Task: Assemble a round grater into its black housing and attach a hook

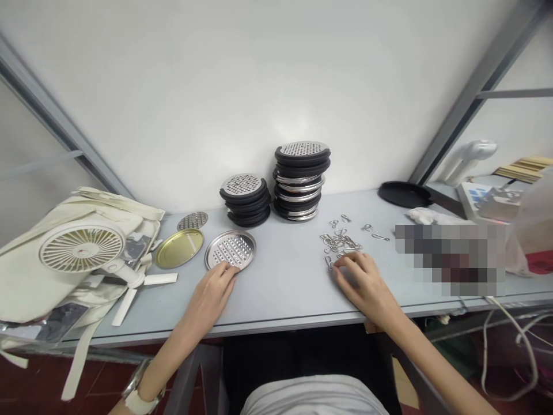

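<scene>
On the desk my left hand (218,285) rests at the near edge of a round metal grater (228,249) with a raised rim, its fingers pinching that rim. Farther right, my right hand (363,282) is closed, palm down, with thumb and fingertips together at a small wire clip (329,262). Just beyond those fingers lies a loose pile of similar wire clips (339,241), with several scattered singly. Left of the grater sit a round gold-coloured lid (179,248) and a flat perforated metal disc (192,221).
Two stacks stand by the wall: a shorter stack of black-rimmed graters (246,202) and a taller mixed stack (301,181). A white fan (84,249) lies on a pale bag (30,253) at left. A black pan (401,195) and white device (488,199) are at right.
</scene>
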The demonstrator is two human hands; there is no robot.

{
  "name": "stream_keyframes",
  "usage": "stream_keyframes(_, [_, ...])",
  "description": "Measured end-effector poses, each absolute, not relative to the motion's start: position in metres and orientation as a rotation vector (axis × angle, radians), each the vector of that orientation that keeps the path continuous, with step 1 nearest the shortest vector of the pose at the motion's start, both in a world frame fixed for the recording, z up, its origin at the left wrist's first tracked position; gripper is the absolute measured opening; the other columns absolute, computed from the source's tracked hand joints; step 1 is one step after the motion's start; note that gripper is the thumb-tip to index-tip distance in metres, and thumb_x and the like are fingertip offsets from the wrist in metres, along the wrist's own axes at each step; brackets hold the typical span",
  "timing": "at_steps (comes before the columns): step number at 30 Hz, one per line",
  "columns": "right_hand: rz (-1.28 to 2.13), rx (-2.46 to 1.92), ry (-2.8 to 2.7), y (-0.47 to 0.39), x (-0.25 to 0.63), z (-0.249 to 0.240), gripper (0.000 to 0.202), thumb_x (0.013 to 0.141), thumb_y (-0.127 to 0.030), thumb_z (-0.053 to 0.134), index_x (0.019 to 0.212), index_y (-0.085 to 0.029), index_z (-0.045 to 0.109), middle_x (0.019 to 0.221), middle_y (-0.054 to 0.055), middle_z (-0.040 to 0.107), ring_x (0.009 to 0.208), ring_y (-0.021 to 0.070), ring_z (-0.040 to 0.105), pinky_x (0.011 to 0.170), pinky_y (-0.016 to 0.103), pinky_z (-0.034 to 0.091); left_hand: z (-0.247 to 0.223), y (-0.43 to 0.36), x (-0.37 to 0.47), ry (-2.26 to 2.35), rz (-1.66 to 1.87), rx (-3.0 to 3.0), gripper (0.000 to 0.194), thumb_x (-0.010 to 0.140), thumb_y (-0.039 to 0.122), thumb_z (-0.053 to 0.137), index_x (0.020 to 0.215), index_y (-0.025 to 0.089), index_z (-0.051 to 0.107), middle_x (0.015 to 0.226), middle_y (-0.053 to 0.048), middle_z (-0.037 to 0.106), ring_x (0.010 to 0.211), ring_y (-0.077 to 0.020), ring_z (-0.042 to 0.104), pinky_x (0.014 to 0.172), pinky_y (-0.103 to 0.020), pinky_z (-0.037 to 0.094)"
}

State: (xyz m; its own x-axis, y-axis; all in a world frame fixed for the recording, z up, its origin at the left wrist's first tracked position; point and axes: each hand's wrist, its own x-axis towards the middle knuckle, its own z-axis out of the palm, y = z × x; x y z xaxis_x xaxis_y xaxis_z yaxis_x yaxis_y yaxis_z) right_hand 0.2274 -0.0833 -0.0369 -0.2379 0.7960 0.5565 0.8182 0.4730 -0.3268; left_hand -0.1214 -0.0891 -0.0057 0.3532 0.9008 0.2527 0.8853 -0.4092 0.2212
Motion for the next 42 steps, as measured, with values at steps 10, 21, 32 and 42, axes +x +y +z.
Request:
stream_keyframes(10, [0.063, -1.328, -2.137, -0.081, 0.225, -0.033, 0.02, 0.097, -0.025, 0.037, 0.095, -0.019, 0.056, 0.09, 0.009, 0.06, 0.087, 0.0233, 0.052, 0.082, 0.04, 0.042, 0.0, -0.108, -0.081, 1.553, 0.397, 2.752, 0.029, 0.09, 0.004, 0.038, 0.105, 0.02, 0.058, 0.094, -0.005, 0.057, 0.088, -0.0193, 0.054, 0.079, -0.036, 0.048])
stream_keyframes(21, [-0.047, -1.445, -1.978, -0.074, 0.231, -0.052, 0.027, 0.093, -0.03, 0.042, 0.11, -0.015, 0.057, 0.111, 0.015, 0.06, 0.103, 0.0287, 0.051, 0.093, 0.049, 0.041, 0.003, -0.113, -0.051, 1.43, 0.529, 2.805, 0.034, 0.094, 0.021, 0.044, 0.127, 0.027, 0.049, 0.122, -0.009, 0.052, 0.097, -0.0203, 0.058, 0.083, -0.035, 0.049])
stream_keyframes(32, [-0.08, -1.31, -2.001, -0.081, 0.227, -0.043, 0.02, 0.093, -0.025, 0.042, 0.105, -0.019, 0.056, 0.114, 0.015, 0.053, 0.106, 0.0288, 0.051, 0.092, 0.048, 0.042, 0.003, -0.05, -0.182, 2.543, 0.275, 2.442, 0.031, 0.093, 0.029, 0.036, 0.115, 0.013, 0.052, 0.109, -0.014, 0.058, 0.076, -0.0232, 0.062, 0.063, -0.032, 0.043])
stream_keyframes(42, [0.117, -1.183, -2.207, -0.095, 0.216, -0.036, 0.025, 0.095, -0.021, 0.039, 0.114, -0.021, 0.055, 0.117, 0.013, 0.056, 0.109, 0.0264, 0.053, 0.091, 0.044, 0.047, -0.001, -0.043, -0.189, 2.578, 0.206, 2.529, 0.031, 0.094, 0.023, 0.031, 0.089, 0.014, 0.06, 0.084, -0.012, 0.063, 0.076, -0.0253, 0.059, 0.07, -0.036, 0.037])
